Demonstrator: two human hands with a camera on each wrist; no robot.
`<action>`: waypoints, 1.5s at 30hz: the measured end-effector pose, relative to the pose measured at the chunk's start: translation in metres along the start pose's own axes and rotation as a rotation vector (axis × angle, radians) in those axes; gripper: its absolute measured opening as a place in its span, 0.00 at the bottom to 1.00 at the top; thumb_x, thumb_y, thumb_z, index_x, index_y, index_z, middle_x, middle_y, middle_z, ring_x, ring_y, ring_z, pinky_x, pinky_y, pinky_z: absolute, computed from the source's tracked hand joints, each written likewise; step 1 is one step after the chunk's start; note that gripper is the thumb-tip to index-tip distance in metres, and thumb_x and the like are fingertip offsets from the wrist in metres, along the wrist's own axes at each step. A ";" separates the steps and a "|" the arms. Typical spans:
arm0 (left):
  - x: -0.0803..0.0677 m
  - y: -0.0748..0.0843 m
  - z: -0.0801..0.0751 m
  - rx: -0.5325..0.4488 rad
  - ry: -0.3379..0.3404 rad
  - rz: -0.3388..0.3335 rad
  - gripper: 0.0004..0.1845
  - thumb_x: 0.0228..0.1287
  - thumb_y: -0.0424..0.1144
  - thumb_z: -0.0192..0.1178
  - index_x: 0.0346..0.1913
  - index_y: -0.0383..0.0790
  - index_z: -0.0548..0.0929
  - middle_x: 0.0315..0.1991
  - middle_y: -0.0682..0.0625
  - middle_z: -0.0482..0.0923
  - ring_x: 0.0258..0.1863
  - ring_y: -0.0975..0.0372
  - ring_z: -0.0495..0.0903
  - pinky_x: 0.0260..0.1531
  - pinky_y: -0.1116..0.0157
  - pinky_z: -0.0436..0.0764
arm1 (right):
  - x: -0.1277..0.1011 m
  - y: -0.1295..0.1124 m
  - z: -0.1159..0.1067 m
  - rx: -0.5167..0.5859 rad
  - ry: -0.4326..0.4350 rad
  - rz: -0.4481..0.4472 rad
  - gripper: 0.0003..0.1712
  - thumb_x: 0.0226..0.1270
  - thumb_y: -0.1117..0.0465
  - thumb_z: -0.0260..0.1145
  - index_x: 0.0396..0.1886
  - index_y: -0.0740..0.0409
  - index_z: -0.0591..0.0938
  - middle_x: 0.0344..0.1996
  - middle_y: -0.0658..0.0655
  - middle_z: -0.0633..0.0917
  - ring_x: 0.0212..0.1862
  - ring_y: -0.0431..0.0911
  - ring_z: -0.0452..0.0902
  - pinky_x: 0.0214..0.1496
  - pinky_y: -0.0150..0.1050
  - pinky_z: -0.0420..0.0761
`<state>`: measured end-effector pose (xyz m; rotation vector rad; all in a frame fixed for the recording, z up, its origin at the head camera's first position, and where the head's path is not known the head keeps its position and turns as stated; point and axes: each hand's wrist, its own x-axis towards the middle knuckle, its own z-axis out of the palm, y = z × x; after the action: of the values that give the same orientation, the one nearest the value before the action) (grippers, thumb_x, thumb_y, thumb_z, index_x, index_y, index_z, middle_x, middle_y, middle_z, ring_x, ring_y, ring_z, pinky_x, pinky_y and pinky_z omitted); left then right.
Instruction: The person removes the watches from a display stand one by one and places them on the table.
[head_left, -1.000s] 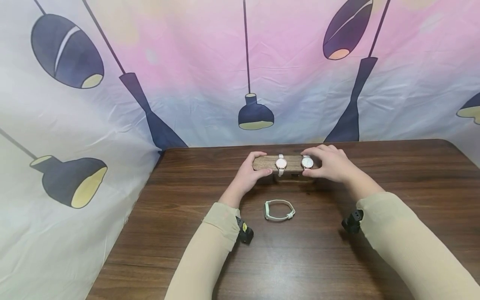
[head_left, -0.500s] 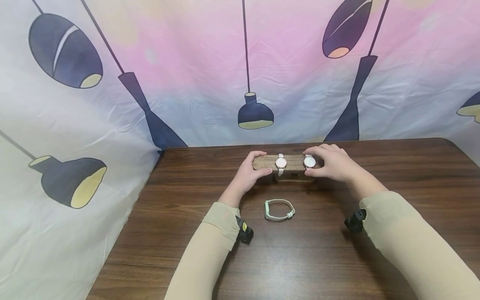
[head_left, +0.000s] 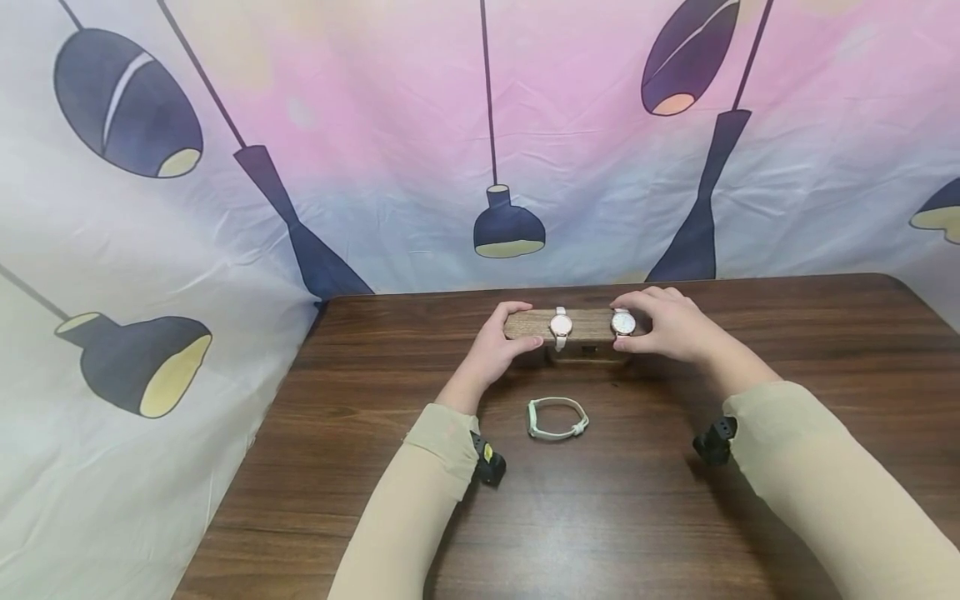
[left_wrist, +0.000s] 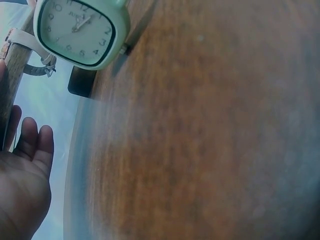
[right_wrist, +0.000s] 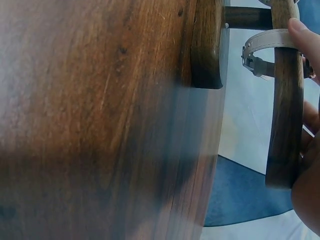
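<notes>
Head view: left hand [head_left: 498,346] grips wooden bar [head_left: 534,325]; right hand [head_left: 670,325] pinches its end watch [head_left: 622,322].

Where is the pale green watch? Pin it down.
In the head view the pale green watch lies flat on the table, between the two forearms, just nearer the person than the wooden stand holding two watches.

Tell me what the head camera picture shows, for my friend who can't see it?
Two hands, left hand and right hand, grip the ends of a wooden watch stand holding two white-strapped watches. A pale green watch lies on the dark wooden table nearer the person.
</notes>
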<state>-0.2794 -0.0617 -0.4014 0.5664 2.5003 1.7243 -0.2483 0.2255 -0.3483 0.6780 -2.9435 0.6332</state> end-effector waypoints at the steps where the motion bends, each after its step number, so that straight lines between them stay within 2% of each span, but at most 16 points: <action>1: 0.000 0.000 0.000 0.001 0.000 0.002 0.28 0.56 0.39 0.66 0.60 0.49 0.70 0.51 0.46 0.73 0.45 0.56 0.73 0.48 0.57 0.70 | 0.000 0.001 0.000 -0.002 0.003 -0.003 0.35 0.53 0.43 0.71 0.58 0.52 0.75 0.54 0.63 0.74 0.53 0.61 0.64 0.51 0.60 0.60; 10: 0.001 -0.001 0.000 -0.005 0.006 -0.003 0.28 0.55 0.38 0.67 0.60 0.48 0.70 0.50 0.45 0.74 0.44 0.56 0.73 0.48 0.58 0.70 | -0.003 0.009 -0.001 0.034 0.029 -0.022 0.33 0.51 0.48 0.73 0.56 0.55 0.76 0.51 0.64 0.75 0.50 0.59 0.65 0.51 0.54 0.64; 20: 0.002 -0.002 -0.001 0.014 0.002 -0.003 0.28 0.55 0.40 0.67 0.60 0.48 0.71 0.53 0.45 0.73 0.47 0.55 0.73 0.50 0.56 0.69 | -0.013 0.017 -0.005 0.108 0.002 0.035 0.34 0.54 0.47 0.71 0.58 0.56 0.74 0.53 0.65 0.72 0.52 0.60 0.61 0.50 0.56 0.63; 26: 0.002 -0.001 0.000 0.015 0.005 -0.001 0.28 0.55 0.39 0.67 0.60 0.47 0.70 0.52 0.46 0.73 0.46 0.55 0.73 0.50 0.57 0.69 | -0.015 0.017 -0.006 0.129 0.009 0.026 0.33 0.54 0.48 0.71 0.58 0.56 0.74 0.53 0.65 0.73 0.53 0.61 0.62 0.51 0.56 0.62; 45: 0.002 -0.002 0.000 0.006 0.012 0.005 0.28 0.54 0.38 0.67 0.60 0.48 0.71 0.51 0.46 0.74 0.45 0.56 0.73 0.47 0.58 0.70 | -0.014 0.020 -0.005 0.121 0.059 -0.017 0.32 0.52 0.53 0.73 0.55 0.59 0.75 0.50 0.66 0.76 0.52 0.58 0.66 0.53 0.53 0.59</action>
<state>-0.2817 -0.0616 -0.4032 0.5641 2.5154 1.7276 -0.2444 0.2502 -0.3532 0.6802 -2.8608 0.8202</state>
